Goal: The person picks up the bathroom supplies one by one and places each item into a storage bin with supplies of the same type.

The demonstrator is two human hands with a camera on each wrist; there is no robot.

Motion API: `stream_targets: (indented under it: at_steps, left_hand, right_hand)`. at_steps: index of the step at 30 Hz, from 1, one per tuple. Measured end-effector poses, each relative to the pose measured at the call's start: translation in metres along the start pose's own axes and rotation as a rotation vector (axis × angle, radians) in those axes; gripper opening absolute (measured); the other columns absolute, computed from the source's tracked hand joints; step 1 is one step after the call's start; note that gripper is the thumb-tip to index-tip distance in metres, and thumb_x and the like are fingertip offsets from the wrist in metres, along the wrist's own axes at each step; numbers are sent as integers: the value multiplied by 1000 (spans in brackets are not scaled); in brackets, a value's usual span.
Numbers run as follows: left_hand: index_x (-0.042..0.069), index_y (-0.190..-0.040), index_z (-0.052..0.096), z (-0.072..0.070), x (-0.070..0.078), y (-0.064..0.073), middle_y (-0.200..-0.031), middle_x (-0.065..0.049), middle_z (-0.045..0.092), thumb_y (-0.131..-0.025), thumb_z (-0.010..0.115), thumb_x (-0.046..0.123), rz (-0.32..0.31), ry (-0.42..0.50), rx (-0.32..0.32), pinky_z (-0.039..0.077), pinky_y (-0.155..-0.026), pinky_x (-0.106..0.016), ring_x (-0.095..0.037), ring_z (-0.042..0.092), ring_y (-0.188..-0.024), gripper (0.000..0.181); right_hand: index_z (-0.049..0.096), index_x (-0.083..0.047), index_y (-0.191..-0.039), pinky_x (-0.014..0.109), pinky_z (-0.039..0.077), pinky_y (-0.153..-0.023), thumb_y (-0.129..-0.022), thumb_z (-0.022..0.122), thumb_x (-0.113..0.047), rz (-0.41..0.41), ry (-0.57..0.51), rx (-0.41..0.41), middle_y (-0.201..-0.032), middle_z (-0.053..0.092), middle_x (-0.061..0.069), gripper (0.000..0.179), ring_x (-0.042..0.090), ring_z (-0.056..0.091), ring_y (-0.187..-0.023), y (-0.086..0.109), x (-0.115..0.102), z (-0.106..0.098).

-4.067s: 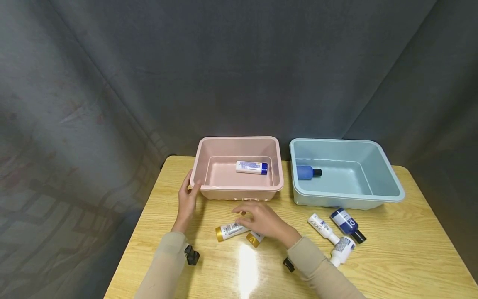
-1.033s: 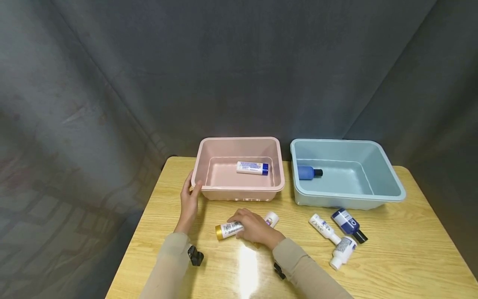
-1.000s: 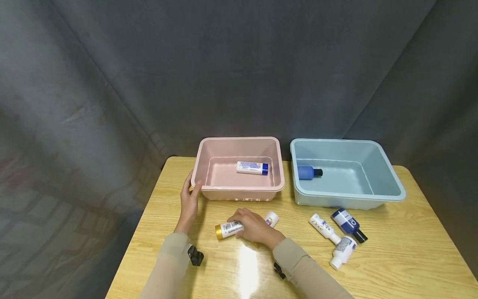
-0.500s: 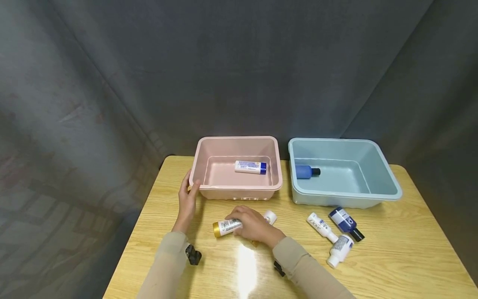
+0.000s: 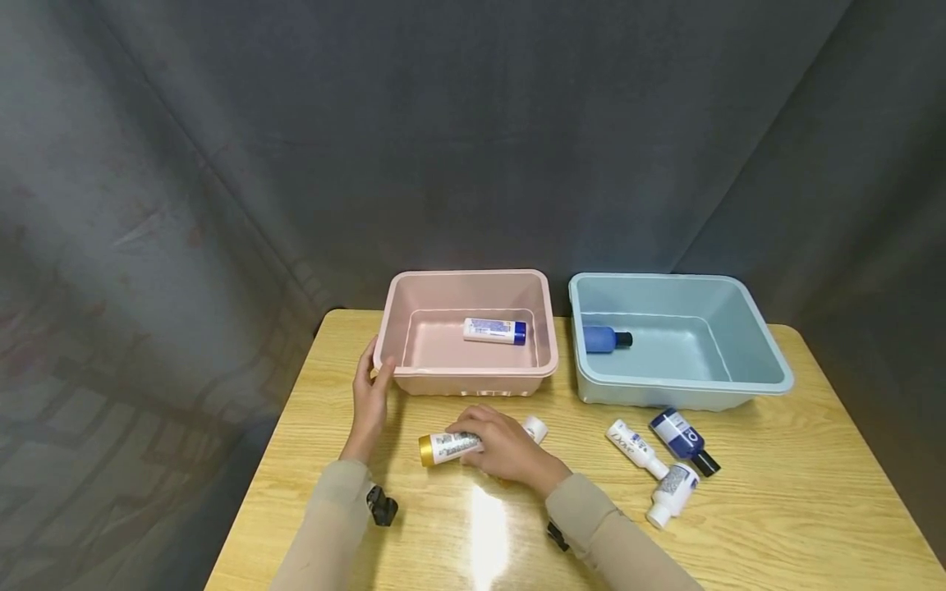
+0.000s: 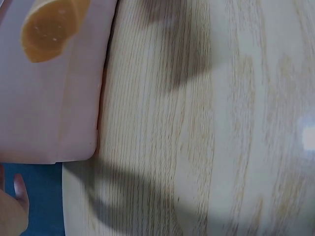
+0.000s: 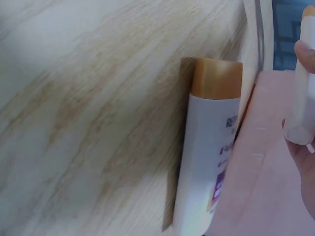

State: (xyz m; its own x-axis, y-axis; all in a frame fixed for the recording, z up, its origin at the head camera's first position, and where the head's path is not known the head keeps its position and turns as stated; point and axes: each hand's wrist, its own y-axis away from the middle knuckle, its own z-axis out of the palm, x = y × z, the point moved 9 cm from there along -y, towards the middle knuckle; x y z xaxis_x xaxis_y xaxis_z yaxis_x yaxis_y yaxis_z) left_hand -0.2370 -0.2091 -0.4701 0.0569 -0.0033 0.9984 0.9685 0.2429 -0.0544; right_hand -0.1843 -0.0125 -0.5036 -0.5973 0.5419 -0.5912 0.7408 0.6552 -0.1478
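Observation:
In the head view my right hand point(image 5: 502, 443) grips a white tube with a gold cap point(image 5: 452, 446), cap end pointing left. The right wrist view shows the fingers point(image 7: 306, 56) round this white tube point(image 7: 301, 103). A second white gold-capped tube point(image 7: 204, 157) lies on the table beneath; in the head view the hand mostly covers it, with its white end point(image 5: 535, 428) showing. My left hand point(image 5: 371, 402) holds the front left corner of the pink bin point(image 5: 473, 382), thumb at the front rim. A white tube with a blue cap point(image 5: 489, 331) lies inside that bin.
Right of the pink bin stands a light blue bin point(image 5: 687, 394) holding a blue bottle with a black cap point(image 5: 600, 339). In front of it lie a white Dove bottle point(image 5: 636, 449), a dark blue bottle point(image 5: 678, 433) and a white bottle point(image 5: 672, 492). A grey curtain point(image 5: 473, 139) hangs behind the table.
My right hand has come down from above the two gold-capped tubes and taken hold of one. That tube has shifted slightly left and up in view. The left hand stays at the bin.

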Motion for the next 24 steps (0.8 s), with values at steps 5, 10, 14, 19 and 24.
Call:
stream_targets:
  at_steps: [5,10,14,19,24]
  left_hand:
    - [0,-153,32,0,0,0,-151,-19,36,-103,52,11,-10,-6,2,40,-93,-18,-22,39,-127,55]
    - [-1,-152,33,0,1,0,-151,-20,37,-102,52,10,-3,13,10,40,-92,-17,-21,40,-126,54]
    - [-2,-151,33,0,2,-1,-150,-21,38,-102,52,9,13,12,10,40,-93,-17,-23,40,-128,54]
    - [-2,-151,34,0,2,0,-148,-22,39,-102,52,10,10,4,8,40,-93,-18,-25,40,-129,54]
    - [-1,-152,32,1,2,0,-150,-21,37,-103,51,11,-1,-8,-4,39,-95,-19,-26,38,-131,54]
  right_hand:
    - [68,-20,-127,34,48,-93,-80,82,-20,-22,21,6,-119,62,-6,49,12,57,-109,1,-6,-5]
    - [67,-20,-127,35,48,-95,-81,81,-24,-47,37,13,-119,62,-7,48,11,57,-110,2,-11,-13]
    - [66,-20,-128,35,48,-96,-82,80,-26,-70,54,16,-119,62,-7,48,11,56,-109,4,-13,-17]
    - [67,-19,-126,33,49,-93,-81,81,-25,-124,78,39,-119,63,-6,48,11,57,-107,7,-19,-23]
    - [67,-18,-126,32,49,-94,-81,82,-26,-179,104,81,-118,63,-5,48,11,58,-108,9,-24,-30]
